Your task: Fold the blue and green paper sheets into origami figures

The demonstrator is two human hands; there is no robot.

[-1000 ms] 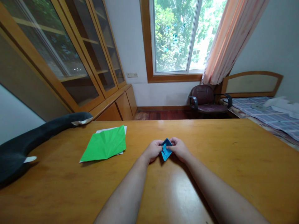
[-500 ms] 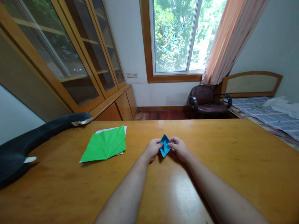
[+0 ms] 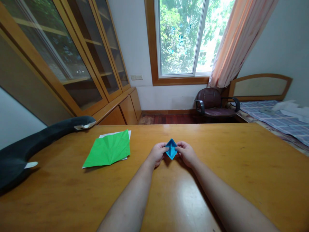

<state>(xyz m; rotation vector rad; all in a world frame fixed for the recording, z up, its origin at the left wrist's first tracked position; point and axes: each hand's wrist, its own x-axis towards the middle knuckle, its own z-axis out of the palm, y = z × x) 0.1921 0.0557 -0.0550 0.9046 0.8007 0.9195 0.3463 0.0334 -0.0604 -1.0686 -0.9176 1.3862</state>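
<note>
The blue origami (image 3: 171,154) is pinched at nine o'clock by the left hand (image 3: 157,154), at three by the right hand (image 3: 187,154).

The head camera looks forward and down across the table (image 3: 241,154) towards the window (image 3: 181,38).

The small blue piece (image 3: 171,154) is thin paper, smooth and mostly matt, with crisp creases. The green sheet (image 3: 108,151) is matt paper ridged by fanned fold lines, over smooth white paper (image 3: 130,132). The table (image 3: 229,167) looks like varnished wood, glossy enough to throw back a pale glare. The cabinet (image 3: 125,109) pairs satin wood with reflective glass panes (image 3: 90,54). The curtain (image 3: 238,42) is soft cloth; the chair (image 3: 210,97) has a leather-like sheen; the dark whale-shaped object (image 3: 48,136) appears matt.
</note>
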